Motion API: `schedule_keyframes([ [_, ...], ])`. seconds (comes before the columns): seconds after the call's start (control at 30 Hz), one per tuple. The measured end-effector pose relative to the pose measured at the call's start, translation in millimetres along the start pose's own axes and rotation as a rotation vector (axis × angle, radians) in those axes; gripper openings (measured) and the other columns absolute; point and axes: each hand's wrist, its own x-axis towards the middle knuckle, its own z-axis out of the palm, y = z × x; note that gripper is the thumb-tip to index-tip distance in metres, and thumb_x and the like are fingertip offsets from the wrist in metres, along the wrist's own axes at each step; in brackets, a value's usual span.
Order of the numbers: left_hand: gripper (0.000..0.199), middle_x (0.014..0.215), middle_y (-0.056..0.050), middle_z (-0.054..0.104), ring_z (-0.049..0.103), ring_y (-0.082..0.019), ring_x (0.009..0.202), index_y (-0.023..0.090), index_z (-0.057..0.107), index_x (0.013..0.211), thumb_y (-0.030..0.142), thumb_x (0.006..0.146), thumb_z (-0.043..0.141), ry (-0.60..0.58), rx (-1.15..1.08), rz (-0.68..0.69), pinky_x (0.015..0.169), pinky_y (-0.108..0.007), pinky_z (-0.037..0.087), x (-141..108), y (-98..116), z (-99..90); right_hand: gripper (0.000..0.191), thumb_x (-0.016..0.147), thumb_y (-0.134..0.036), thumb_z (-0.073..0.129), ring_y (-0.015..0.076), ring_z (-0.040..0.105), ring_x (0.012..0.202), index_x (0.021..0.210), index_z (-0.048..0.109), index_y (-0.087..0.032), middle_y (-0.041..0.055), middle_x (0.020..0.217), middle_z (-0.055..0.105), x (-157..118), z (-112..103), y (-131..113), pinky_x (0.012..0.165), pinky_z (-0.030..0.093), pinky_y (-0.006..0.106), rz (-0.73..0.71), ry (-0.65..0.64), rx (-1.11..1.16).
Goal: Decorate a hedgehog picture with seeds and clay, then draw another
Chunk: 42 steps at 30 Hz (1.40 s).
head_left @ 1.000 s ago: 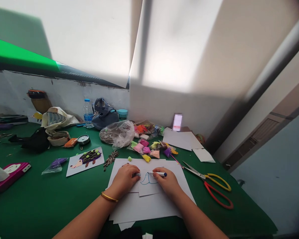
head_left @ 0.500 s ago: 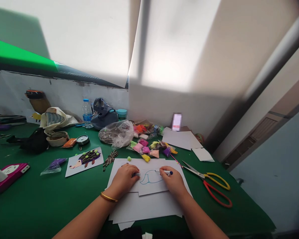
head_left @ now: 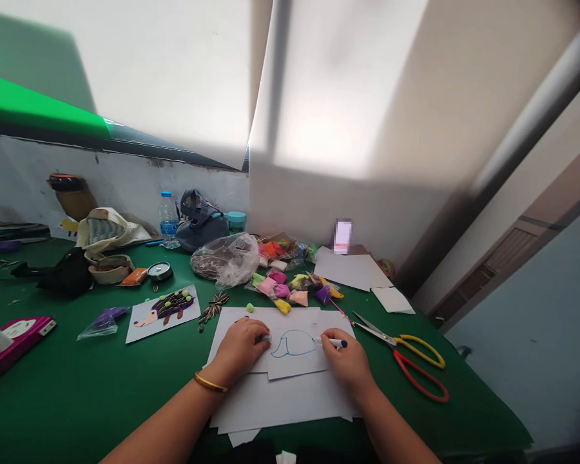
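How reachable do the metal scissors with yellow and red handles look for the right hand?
Probably yes: nothing visible blocks the way across to the scissors, though the right hand holds a slim white pen with a dark blue end.

Two hands [head_left: 240,346], one marker [head_left: 337,343], one outline drawing [head_left: 297,343], one bracelet [head_left: 210,383], one pair of scissors [head_left: 393,341], two coloured pictures [head_left: 163,314], one blue-capped bottle [head_left: 169,225], one turquoise-lidded jar [head_left: 236,221]; the coloured packets [head_left: 267,285] lie too heaped to count.
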Motion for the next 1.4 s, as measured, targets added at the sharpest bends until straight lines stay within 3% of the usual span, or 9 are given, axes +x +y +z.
schedule_keyframes([
  [0.27,0.013,0.106,-0.003,0.075,0.062,-0.023,0.101,0.024,0.076,0.092,0.025,0.080,0.071,-0.002,-0.001,-0.007,0.093,-0.035,0.044,0,0,-0.9,0.025,0.080,-0.039,0.050,0.0217,0.061,0.070,0.068,0.065,-0.023,0.0021,0.071,0.068,-7,-3,1,0.061,0.042,0.029,-0.037,0.030,-0.035],
  [0.53,0.013,0.106,-0.003,0.075,0.062,-0.023,0.101,0.024,0.076,0.092,0.027,0.080,0.071,-0.001,-0.001,0.002,0.092,-0.035,0.044,0,0,-1.7,0.024,0.081,-0.039,0.050,0.0219,0.061,0.075,0.070,0.064,-0.022,0.0023,0.075,0.068,-8,2,6,0.066,0.043,0.028,-0.033,-0.020,0.018],
  [0.67,0.013,0.106,-0.003,0.075,0.062,-0.023,0.100,0.024,0.076,0.092,0.026,0.080,0.071,-0.003,0.008,0.005,0.092,-0.035,0.044,0,1,-2.3,0.027,0.084,-0.041,0.048,0.0214,0.060,0.073,0.072,0.063,-0.022,0.0021,0.073,0.067,-5,1,9,0.066,0.042,0.028,-0.044,0.031,0.075],
  [1.13,0.012,0.107,-0.003,0.074,0.061,-0.023,0.101,0.024,0.075,0.092,0.025,0.080,0.071,-0.007,0.013,0.019,0.092,-0.035,0.044,0,-2,0.3,0.028,0.079,-0.041,0.048,0.0205,0.058,0.066,0.070,0.064,-0.021,0.0010,0.065,0.063,4,-2,14,0.059,0.040,0.028,0.063,0.039,0.066],
  [1.4,0.012,0.105,-0.003,0.075,0.062,-0.023,0.099,0.023,0.075,0.091,0.025,0.080,0.070,0.006,0.015,0.026,0.091,-0.035,0.044,0,-2,1.3,0.032,0.082,-0.049,0.055,0.0231,0.063,0.079,0.084,0.069,-0.020,0.0046,0.081,0.070,17,10,16,0.071,0.044,0.029,-0.057,-0.016,0.218],
])
